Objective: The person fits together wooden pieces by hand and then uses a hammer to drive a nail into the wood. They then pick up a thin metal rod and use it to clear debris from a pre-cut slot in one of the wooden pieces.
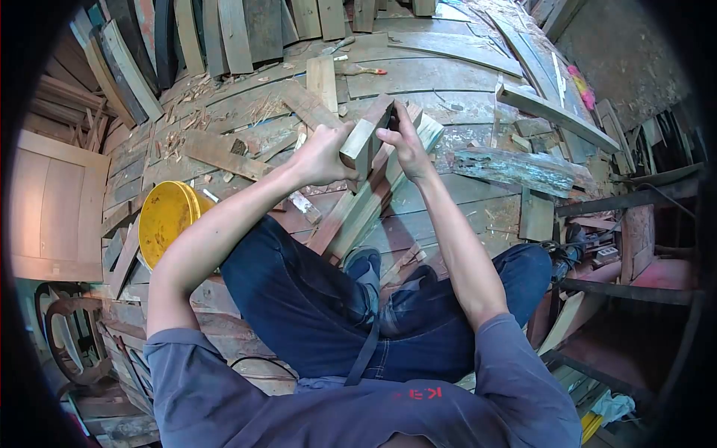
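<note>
Both hands are on a short wooden block held up above the floor, in front of my knees. My left hand wraps round its near left end, fingers closed. At the far right end, my right hand has its thumb and fingers against the block. Below the hands, long wooden beams lie side by side and slant down toward my feet. The undersides of the block and some fingertips are hidden.
A yellow bucket stands at left. Planks lean along the back. A chisel-like tool with a red tip, wood shavings and a weathered timber lie on the floor. A wooden frame stands at right.
</note>
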Demonstrator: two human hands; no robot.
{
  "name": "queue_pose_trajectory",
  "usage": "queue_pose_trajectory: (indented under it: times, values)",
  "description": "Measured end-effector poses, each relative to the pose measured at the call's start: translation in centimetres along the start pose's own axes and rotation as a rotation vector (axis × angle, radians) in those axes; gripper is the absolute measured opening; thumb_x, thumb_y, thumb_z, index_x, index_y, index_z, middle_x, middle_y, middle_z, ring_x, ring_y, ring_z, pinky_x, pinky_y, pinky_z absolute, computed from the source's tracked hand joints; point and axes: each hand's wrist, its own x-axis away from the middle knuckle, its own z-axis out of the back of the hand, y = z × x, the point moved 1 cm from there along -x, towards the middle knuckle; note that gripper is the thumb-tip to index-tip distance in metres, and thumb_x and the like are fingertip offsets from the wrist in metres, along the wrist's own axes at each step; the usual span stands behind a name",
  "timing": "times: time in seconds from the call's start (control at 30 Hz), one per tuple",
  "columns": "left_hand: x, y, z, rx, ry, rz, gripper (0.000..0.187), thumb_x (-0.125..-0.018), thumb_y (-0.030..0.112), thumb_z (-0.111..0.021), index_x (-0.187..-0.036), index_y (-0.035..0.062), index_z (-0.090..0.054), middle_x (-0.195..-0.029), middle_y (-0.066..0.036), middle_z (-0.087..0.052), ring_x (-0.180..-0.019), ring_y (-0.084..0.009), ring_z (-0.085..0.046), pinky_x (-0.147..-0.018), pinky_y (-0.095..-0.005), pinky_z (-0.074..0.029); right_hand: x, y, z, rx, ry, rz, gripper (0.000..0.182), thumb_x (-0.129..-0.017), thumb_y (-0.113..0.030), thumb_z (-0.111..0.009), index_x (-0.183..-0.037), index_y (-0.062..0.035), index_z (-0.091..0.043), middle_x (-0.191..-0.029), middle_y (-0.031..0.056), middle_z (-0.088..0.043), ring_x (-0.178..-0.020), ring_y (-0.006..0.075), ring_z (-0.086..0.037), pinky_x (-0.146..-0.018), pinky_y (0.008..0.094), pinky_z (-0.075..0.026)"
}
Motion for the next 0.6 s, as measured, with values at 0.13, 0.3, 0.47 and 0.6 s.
queue_pose_trajectory:
  times: [0.13, 0.3, 0.47, 0.6]
  values:
    - [0.1, -0.2, -0.2, 0.018, 0.029, -0.035, 0.067, -0.059, 0.019, -0.083, -0.111, -0.0105, -0.053, -0.088, -0.030, -0.066, -0.086, -0.0396, -0.069, -0.076, -0.0410, -0.056, -0.2, 0.2, -0.1, 0.055, 0.003, 0.030, 0.080, -0.084, -0.029, -0.068, -0.146, 0.0014, -0.029, -0.135, 0.0135, -0.046, -0.127, 0.0230, -0.043, -0.110, 0.0338, -0.029]
    - [-0.3, -0.9, -0.3, 0.022, 0.047, -0.053, 0.063, -0.059, 0.019, -0.084, -0.106, -0.0109, -0.055, -0.085, -0.029, -0.067, -0.084, -0.0390, -0.069, -0.075, -0.0409, -0.057, -0.2, 1.2, 0.0, 0.041, 0.017, 0.025, 0.081, -0.083, -0.024, -0.071, -0.147, -0.0002, -0.027, -0.135, 0.0133, -0.046, -0.126, 0.0226, -0.044, -0.109, 0.0345, -0.031]
    - [-0.5, -1.3, 0.2, 0.085, 0.031, -0.013, 0.068, -0.057, 0.016, -0.086, -0.115, -0.0070, -0.058, -0.092, -0.025, -0.069, -0.089, -0.0348, -0.070, -0.078, -0.0384, -0.056, -0.5, 1.5, 0.6, 0.129, 0.044, 0.033, 0.073, -0.085, -0.024, -0.071, -0.142, -0.0002, -0.032, -0.128, 0.0130, -0.052, -0.118, 0.0229, -0.051, -0.105, 0.0350, -0.037]
    - [-0.7, -1.6, 1.2, 0.064, 0.054, -0.106, 0.069, -0.056, 0.014, -0.087, -0.117, -0.0060, -0.060, -0.096, -0.022, -0.069, -0.088, -0.0308, -0.070, -0.081, -0.0361, -0.055, -0.2, 1.0, 1.4, 0.568, 0.177, 0.167, 0.067, -0.085, -0.027, -0.073, -0.134, 0.0032, -0.040, -0.120, 0.0147, -0.057, -0.111, 0.0208, -0.056, -0.097, 0.0335, -0.043]
